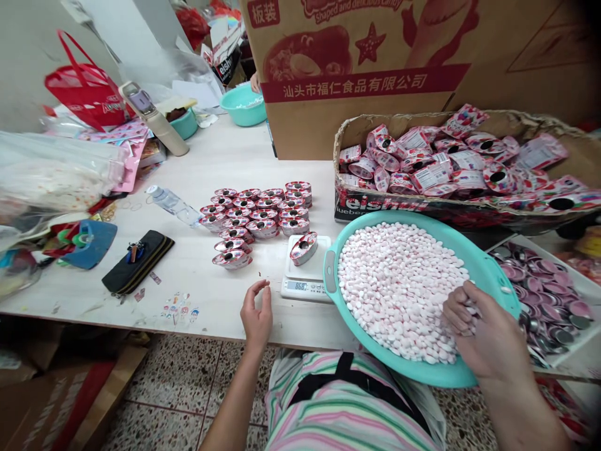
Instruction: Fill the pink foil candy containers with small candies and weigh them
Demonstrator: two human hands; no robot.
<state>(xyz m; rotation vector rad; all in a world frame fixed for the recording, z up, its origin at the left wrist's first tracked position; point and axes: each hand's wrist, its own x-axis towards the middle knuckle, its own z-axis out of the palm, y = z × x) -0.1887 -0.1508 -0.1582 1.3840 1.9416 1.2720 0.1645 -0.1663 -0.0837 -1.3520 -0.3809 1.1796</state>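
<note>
A teal basin (pixel 488 275) full of small white candies (pixel 399 282) rests on my lap and the table edge. My right hand (pixel 479 332) is curled into the candies at the basin's right side, fingers closed on some of them. My left hand (pixel 256 316) rests on the table edge left of a small white digital scale (pixel 307 282), fingers loosely curved and holding nothing. A small red-and-silver tin (pixel 303 248) sits on the scale. Several filled tins (pixel 256 216) stand stacked in rows behind it.
A cardboard tray (pixel 345 207) with several empty tins stands behind the basin. A box of round lids (pixel 544 294) is at right. A black pouch (pixel 138 260), plastic bottle (pixel 171 203), plastic bags, a red bag (pixel 87 88), a second teal bowl (pixel 244 103) and a large carton (pixel 357 75) crowd the table.
</note>
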